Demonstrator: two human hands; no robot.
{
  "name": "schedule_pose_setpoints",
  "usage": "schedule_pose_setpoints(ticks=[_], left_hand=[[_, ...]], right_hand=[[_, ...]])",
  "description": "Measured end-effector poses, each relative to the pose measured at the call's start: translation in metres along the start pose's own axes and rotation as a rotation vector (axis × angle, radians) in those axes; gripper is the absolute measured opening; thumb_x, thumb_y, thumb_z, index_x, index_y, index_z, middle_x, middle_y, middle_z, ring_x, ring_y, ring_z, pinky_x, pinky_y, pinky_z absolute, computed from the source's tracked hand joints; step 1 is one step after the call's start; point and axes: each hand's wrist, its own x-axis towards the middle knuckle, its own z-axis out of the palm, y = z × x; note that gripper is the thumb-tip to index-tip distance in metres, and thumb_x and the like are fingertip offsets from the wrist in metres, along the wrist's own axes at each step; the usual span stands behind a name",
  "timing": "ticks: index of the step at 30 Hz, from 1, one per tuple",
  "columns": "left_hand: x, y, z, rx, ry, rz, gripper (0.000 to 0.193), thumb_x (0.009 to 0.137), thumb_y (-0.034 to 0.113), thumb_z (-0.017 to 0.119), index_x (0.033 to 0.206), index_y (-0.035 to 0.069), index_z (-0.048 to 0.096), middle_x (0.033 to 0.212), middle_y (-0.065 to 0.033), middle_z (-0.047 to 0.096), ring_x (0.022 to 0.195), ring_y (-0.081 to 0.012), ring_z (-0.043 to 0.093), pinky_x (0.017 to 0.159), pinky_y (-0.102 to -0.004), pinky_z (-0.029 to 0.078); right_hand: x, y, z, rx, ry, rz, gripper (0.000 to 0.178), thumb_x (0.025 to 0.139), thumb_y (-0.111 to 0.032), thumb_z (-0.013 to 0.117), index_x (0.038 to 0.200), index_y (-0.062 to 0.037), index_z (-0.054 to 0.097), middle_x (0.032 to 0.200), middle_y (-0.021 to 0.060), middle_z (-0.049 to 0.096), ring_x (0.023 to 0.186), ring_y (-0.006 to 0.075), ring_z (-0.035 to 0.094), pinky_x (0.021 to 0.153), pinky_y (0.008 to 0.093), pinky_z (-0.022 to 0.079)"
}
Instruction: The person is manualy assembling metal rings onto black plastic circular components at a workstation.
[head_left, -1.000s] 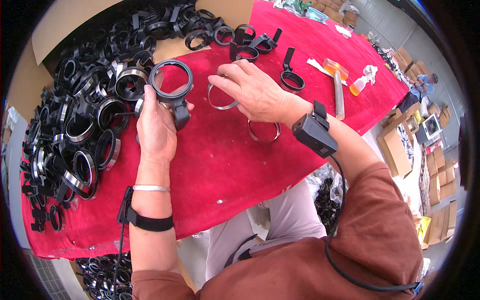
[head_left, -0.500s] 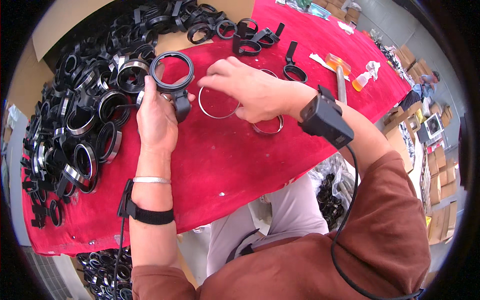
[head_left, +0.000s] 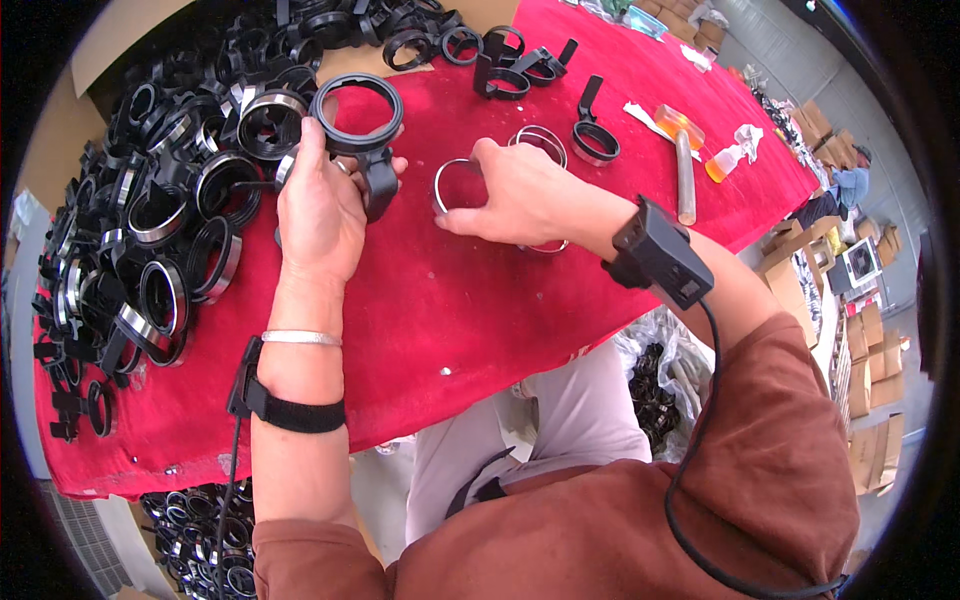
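My left hand is closed around the stem of a black plastic ring bracket, its round frame standing up above my fingers. Over the red cloth, my right hand has its thumb and fingers curled around a thin silver metal ring. That ring looks tilted, and its right side is hidden behind my fingers. Just beyond my right hand lie more thin metal rings, partly covered by the hand. Another ring edge shows below my right wrist.
A large heap of black ring brackets with silver bands covers the table's left side. Several loose brackets lie farther back. To the right are a grey rod and a spray bottle with orange liquid. A person is far right.
My right hand has drawn back from beside the bracket, and its fingers have closed around the silver ring, which now looks more tilted. My left hand keeps hold of the bracket, barely shifted.
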Motion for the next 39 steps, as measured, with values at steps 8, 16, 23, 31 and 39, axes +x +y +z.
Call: schedule_pose_setpoints(ticks=[8, 16, 23, 31, 39], left_hand=[[-0.003, 0.002, 0.005, 0.015, -0.008, -0.061, 0.042, 0.097, 0.041, 0.04, 0.115, 0.003, 0.048, 0.102, -0.0193, 0.061, 0.076, -0.0269, 0.064, 0.067, -0.034, 0.055], [-0.002, 0.002, 0.006, 0.063, 0.015, -0.086, 0.041, 0.098, 0.041, 0.037, 0.119, 0.007, 0.047, 0.104, -0.0181, 0.062, 0.07, -0.0232, 0.063, 0.063, -0.0317, 0.055], [-0.009, 0.003, 0.01, 0.089, 0.036, -0.096, 0.041, 0.099, 0.04, 0.032, 0.125, 0.011, 0.044, 0.106, -0.0145, 0.062, 0.083, -0.0193, 0.061, 0.072, -0.0328, 0.054], [-0.008, 0.002, 0.017, 0.149, 0.045, -0.084, 0.044, 0.098, 0.041, 0.034, 0.125, 0.009, 0.047, 0.106, -0.0094, 0.061, 0.09, -0.0175, 0.06, 0.074, -0.0312, 0.051], [-0.012, 0.0, 0.019, 0.242, 0.037, -0.036, 0.044, 0.097, 0.04, 0.039, 0.127, 0.008, 0.047, 0.101, -0.0097, 0.063, 0.078, -0.0137, 0.061, 0.066, -0.026, 0.052]], right_hand=[[0.022, 0.015, -0.007, -0.292, -0.215, -0.027, 0.078, 0.072, -0.061, 0.062, 0.099, 0.0125, 0.055, 0.083, 0.0254, 0.061, 0.076, 0.0363, 0.062, 0.067, 0.0399, 0.051], [0.023, 0.022, -0.008, -0.137, -0.34, -0.382, 0.073, 0.06, -0.021, 0.078, 0.124, -0.002, 0.05, 0.108, 0.0227, 0.054, 0.098, 0.037, 0.056, 0.087, 0.0416, 0.045], [0.017, -0.006, -0.047, 0.298, 0.229, -0.105, 0.067, 0.065, -0.028, 0.08, 0.121, -0.0014, 0.054, 0.1, 0.0141, 0.063, 0.089, 0.0192, 0.062, 0.08, 0.0311, 0.049], [0.039, -0.02, -0.028, 0.239, 0.416, -0.348, 0.063, 0.062, -0.031, 0.077, 0.113, -0.001, 0.057, 0.098, 0.023, 0.06, 0.096, 0.0371, 0.057, 0.087, 0.0406, 0.046], [0.041, -0.021, -0.021, 0.187, 0.458, -0.327, 0.065, 0.062, -0.031, 0.077, 0.115, -0.0005, 0.056, 0.096, 0.0218, 0.061, 0.095, 0.0346, 0.058, 0.088, 0.0404, 0.045]])
